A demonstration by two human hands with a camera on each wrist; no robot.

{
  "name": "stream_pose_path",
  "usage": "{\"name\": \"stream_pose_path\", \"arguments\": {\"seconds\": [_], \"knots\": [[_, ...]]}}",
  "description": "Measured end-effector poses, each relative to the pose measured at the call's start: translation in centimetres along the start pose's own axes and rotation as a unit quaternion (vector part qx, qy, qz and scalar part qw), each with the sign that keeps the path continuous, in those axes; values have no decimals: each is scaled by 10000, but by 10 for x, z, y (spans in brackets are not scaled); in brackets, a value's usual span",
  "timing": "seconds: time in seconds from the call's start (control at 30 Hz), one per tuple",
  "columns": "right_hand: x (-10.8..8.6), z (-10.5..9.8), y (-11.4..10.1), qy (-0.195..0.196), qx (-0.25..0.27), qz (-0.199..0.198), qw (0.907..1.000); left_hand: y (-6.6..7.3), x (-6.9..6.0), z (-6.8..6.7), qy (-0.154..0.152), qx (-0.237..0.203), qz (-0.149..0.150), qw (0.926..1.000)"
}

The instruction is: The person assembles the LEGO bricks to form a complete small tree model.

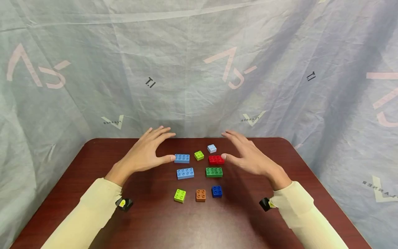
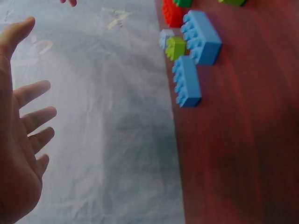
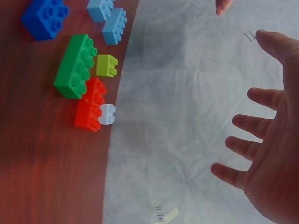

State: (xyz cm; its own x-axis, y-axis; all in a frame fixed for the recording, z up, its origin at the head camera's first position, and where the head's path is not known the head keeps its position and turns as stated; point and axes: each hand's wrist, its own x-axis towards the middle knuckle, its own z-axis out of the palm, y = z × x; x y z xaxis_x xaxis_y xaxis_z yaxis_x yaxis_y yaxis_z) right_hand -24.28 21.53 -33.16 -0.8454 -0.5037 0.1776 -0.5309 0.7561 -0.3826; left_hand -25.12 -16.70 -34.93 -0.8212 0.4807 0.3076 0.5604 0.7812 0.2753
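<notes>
Both hands hover with spread fingers and hold nothing. The left hand (image 1: 144, 152) has its thumb tip over the left end of a light blue brick (image 1: 182, 158); the right hand (image 1: 250, 155) has its thumb by the right end of a red brick (image 1: 216, 159). Between them lie a lime brick (image 1: 199, 155) and a pale blue one (image 1: 212, 148). Nearer are a second light blue brick (image 1: 185, 173) and a green brick (image 1: 214, 172). A front row has a lime brick (image 1: 180, 195), an orange-brown brick (image 1: 200, 195) and a dark blue brick (image 1: 217, 191).
The dark red-brown table (image 1: 199, 224) has its far edge just behind the bricks. A grey printed sheet (image 1: 186, 69) hangs behind and at both sides. Black devices (image 1: 124, 204) sit at both wrists, below the cream sleeves.
</notes>
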Motion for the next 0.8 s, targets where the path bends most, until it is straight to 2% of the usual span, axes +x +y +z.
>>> {"name": "stream_pose_path", "arguments": {"seconds": [0.17, 0.3, 0.57, 0.8], "knots": [[-9, 8, 2, 48, 547, -46, 9985, 4, -15, 13, 28, -597, 17, 9982], [-13, 18, 3, 93, 788, -183, 9967, 6, -25, 26, -62, -1063, -24, 9943], [-21, 40, 6, 108, 989, -251, 9947, 5, -37, 48, -636, -1672, -11, 9839], [-30, 55, 10, -107, 1376, -154, 9903, 2, -45, 57, -952, -1980, -45, 9756]]}}
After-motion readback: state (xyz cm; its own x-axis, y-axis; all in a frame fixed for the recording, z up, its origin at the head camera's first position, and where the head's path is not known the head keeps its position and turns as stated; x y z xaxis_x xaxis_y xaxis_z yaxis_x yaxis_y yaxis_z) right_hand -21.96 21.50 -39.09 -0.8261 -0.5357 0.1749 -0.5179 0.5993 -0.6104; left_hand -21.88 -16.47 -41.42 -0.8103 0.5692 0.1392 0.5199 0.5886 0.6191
